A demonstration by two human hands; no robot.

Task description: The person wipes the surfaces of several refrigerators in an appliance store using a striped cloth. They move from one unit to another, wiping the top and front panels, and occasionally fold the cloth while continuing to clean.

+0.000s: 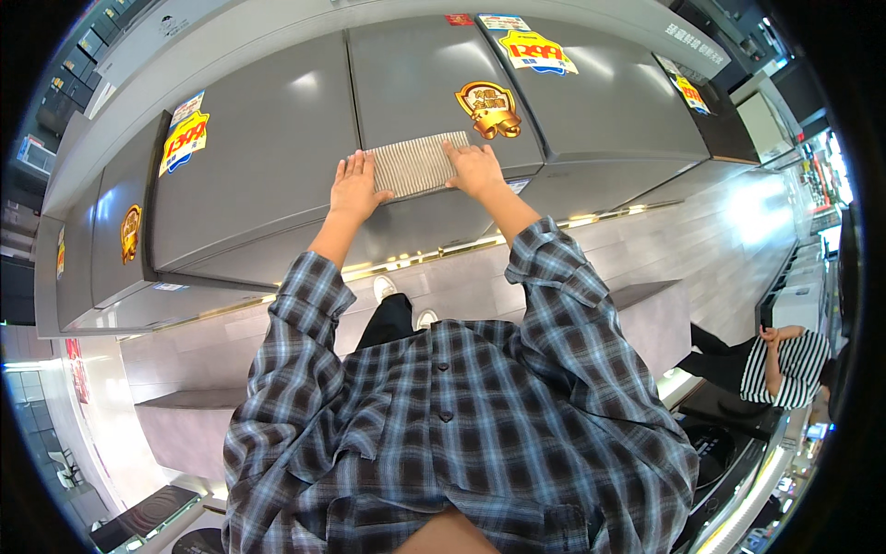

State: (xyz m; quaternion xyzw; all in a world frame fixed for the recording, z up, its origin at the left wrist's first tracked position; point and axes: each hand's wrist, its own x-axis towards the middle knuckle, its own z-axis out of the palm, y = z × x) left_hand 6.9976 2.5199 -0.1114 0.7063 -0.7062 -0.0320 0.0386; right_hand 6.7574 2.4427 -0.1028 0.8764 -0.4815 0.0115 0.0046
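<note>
A beige and brown striped cloth (415, 167) is spread flat against the grey door of a tall appliance that looks like a refrigerator (397, 74). Along the cloth's left edge lies my left hand (356, 187), fingers stretched out on the door and thumb reaching the cloth's lower corner. My right hand (477, 172) rests on the right edge, its fingers apart and touching the cloth. Neither hand is wrapped round anything. Just above my right hand sits a gold and brown badge sticker (489, 110).
More grey appliances (258, 138) stand side by side, with bright price tags (535, 53) on them. Low grey blocks (655, 328) stand on the tiled floor (443, 277) behind me. At the right, a person in a striped shirt (784, 369) stands near black cooktops (715, 452).
</note>
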